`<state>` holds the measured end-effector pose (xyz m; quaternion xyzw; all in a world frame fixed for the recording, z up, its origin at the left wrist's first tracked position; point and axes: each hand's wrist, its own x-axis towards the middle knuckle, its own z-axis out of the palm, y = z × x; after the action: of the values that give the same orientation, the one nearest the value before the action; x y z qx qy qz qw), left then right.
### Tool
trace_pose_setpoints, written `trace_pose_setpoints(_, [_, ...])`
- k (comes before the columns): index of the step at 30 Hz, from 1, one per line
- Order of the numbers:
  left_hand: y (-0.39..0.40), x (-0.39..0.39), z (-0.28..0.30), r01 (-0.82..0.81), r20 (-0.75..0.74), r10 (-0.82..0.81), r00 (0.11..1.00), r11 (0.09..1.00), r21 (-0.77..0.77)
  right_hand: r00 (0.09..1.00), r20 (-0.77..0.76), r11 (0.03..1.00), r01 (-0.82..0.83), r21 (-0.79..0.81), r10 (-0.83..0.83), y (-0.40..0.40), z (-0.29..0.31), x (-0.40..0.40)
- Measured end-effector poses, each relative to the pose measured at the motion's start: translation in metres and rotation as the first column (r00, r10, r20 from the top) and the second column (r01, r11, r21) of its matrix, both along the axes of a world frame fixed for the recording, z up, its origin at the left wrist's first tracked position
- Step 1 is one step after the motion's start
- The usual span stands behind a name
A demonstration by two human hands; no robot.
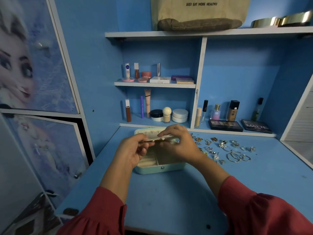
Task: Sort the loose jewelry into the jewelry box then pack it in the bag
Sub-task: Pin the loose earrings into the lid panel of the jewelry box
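Note:
A pale green jewelry box (159,169) stands open on the blue desk, lid raised toward the back. Over it my left hand (131,152) and my right hand (177,145) pinch the two ends of a thin gold piece of jewelry (153,141), held level above the cream compartments. Loose jewelry (225,149), silver and gold rings, hoops and earrings, lies spread on the desk to the right of the box. A beige bag (199,12) with printed words sits on the top shelf.
Cosmetics line the back shelves: bottles, jars, tubes (147,102) and two eyeshadow palettes (225,125) at desk level. Gold-rimmed items (281,20) lie on the top shelf at right. A cupboard door (33,56) with a printed character stands to the left.

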<state>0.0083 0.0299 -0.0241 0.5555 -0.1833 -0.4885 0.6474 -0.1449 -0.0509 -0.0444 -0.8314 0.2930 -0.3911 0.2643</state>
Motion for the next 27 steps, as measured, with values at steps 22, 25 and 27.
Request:
trace_pose_setpoints(22, [0.003,0.002,-0.014,0.138,0.185,-0.169,0.968,0.976,0.167,0.597,-0.756,0.951,0.288,-0.113,-0.27,-0.027,0.005,-0.083])
trace_pose_setpoints(25, [0.003,0.002,-0.015,0.136,0.191,-0.168,0.967,0.976,0.169,0.566,-0.77,0.949,0.265,-0.169,-0.295,-0.025,0.005,-0.081])
trace_pose_setpoints(27, [0.003,0.002,-0.015,0.135,0.198,-0.169,0.966,0.975,0.174,0.544,-0.78,0.947,0.252,-0.201,-0.31,-0.023,0.005,-0.079])
